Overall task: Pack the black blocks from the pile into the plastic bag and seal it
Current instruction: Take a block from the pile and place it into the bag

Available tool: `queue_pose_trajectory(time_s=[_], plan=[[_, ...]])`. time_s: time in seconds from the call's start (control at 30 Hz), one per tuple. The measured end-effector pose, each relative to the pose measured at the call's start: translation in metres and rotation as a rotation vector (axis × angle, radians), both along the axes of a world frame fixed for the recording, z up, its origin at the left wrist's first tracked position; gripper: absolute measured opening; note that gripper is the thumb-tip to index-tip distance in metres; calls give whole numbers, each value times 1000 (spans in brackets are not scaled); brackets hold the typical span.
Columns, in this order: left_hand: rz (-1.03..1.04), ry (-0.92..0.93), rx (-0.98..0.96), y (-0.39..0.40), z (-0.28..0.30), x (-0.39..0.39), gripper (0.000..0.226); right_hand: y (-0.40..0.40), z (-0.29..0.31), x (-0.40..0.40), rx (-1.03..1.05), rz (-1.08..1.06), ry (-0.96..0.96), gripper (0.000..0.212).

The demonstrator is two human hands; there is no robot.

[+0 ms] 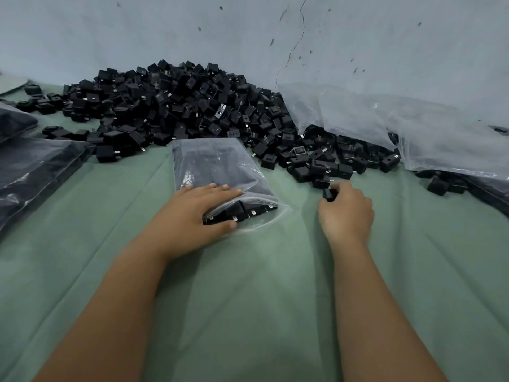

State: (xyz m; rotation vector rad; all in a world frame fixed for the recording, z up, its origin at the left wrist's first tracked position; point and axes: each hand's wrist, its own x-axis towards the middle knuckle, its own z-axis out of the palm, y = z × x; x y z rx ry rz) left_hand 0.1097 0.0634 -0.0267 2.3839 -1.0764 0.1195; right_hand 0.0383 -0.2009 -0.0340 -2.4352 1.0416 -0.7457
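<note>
Head view, left to right: filled glossy clear plastic bags point(33, 172) lying on wrinkled green cloth point(248, 299); heaped pile of small black boxy plastic blocks with metal tabs point(179, 106) against pale cracked wall point(248, 28). Left hand point(198, 213), fingers straight, flat on crinkled transparent zip bag point(217, 166) part-filled with blocks, mouth open. Right hand point(347, 213) curled, pinching one black block point(329, 194) beside pile's edge. Large filmy plastic sheet point(385, 119) draped far right.
</note>
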Motion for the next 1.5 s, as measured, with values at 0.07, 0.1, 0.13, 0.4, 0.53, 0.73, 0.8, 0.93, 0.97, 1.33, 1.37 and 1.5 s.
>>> queue_pose_trajectory(time_s=[0.07, 0.1, 0.13, 0.4, 0.53, 0.73, 0.8, 0.93, 0.97, 1.33, 1.37, 1.5], plan=[[7, -2, 4, -1, -2, 3, 53, 8, 1, 2, 89, 84, -158, 38], [11, -9, 4, -1, -3, 4, 50, 16, 4, 4, 163, 127, -262, 39], [14, -19, -1, -1, -3, 5, 48, 24, 6, 6, 223, 166, -362, 39], [38, -69, -53, -3, -4, 0, 46, 103, 10, 0, 179, 550, -693, 21], [130, 157, -418, -3, -1, -6, 29, 111, 7, -5, 171, 636, -720, 22], [265, 331, -839, -2, 11, -2, 22, 114, 11, -10, 89, 607, -733, 15], [283, 366, -897, -4, 11, -2, 17, 120, 9, -11, -22, 673, -685, 17], [309, 401, -940, -7, 12, -2, 17, 127, 5, -7, -153, 745, -539, 25], [316, 409, -940, -8, 12, -2, 17, 127, 3, -6, -169, 746, -470, 28], [369, 472, -979, -9, 13, -7, 21, 125, 1, -2, -219, 718, -323, 7], [371, 466, -980, -9, 14, -8, 22, 126, 2, -3, -227, 721, -305, 6], [375, 435, -939, -8, 12, -9, 13, 126, 2, -2, -248, 780, -246, 9]])
